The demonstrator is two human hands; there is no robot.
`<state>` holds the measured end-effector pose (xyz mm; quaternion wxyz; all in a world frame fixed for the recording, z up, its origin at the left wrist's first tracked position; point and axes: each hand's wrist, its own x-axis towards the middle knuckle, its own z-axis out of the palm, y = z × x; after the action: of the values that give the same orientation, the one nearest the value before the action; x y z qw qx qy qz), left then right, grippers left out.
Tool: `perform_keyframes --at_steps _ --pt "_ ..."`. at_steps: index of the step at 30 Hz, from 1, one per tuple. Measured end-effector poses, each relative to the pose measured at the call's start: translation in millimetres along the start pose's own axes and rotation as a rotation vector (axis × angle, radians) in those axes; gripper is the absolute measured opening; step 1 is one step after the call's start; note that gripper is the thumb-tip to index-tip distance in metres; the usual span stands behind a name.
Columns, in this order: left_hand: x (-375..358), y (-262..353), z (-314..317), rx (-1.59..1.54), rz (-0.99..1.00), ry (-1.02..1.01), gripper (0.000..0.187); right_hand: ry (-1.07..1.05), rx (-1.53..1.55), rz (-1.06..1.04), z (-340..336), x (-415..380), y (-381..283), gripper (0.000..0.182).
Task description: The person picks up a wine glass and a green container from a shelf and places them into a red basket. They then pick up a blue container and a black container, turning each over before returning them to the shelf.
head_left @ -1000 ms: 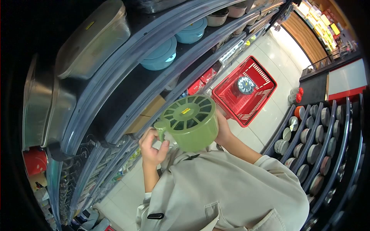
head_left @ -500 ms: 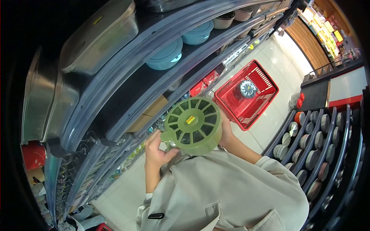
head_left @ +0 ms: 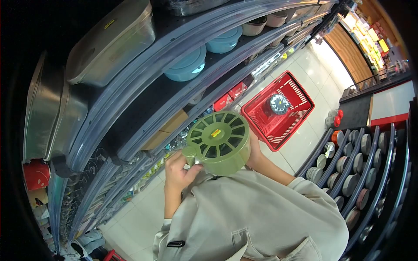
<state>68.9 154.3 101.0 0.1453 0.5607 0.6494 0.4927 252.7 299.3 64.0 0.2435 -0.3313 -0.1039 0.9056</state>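
Observation:
A round green container [head_left: 216,143] is held up in front of my chest. Its lid has dark, window-like segments around a central disc with a small yellow label [head_left: 216,132]. My left hand [head_left: 179,170] is closed at the container's left side, by a rounded green knob or handle [head_left: 189,152], with the thumb pointing toward it. Around the right side, my right hand [head_left: 254,151] grips the container; most of its fingers are hidden behind it.
A red shopping basket [head_left: 292,128] stands on the tiled floor, holding a round, shiny-topped item [head_left: 279,104]. Shelves on the left carry a blue lidded pot [head_left: 187,65] and metal containers [head_left: 114,43]. A rack with stacked dishes [head_left: 352,182] stands on the right.
The green container has tipped slightly, so more of its side wall shows. Both hands keep their hold, and the view has shifted a little.

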Motion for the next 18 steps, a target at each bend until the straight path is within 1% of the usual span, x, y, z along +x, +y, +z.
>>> perform_keyframes --at_steps 5,10,12,16,18 --pt "-1 -4 0 0.020 0.050 0.027 0.042 0.014 -0.026 0.006 9 1 -1 0.037" --pt "-5 -1 -9 0.011 -0.002 -0.012 0.040 0.045 -0.074 -0.005 15 0 4 0.037" --pt "-6 -1 -11 -0.012 0.009 -0.004 0.039 -0.015 -0.066 -0.028 11 4 10 0.037" --pt "-18 -6 -22 -0.028 -0.027 -0.047 0.041 -0.040 -0.101 -0.069 15 0 25 0.037" --pt "-27 -15 -32 -0.064 -0.055 -0.157 0.042 -0.032 -0.382 -0.295 29 -8 33 0.035"
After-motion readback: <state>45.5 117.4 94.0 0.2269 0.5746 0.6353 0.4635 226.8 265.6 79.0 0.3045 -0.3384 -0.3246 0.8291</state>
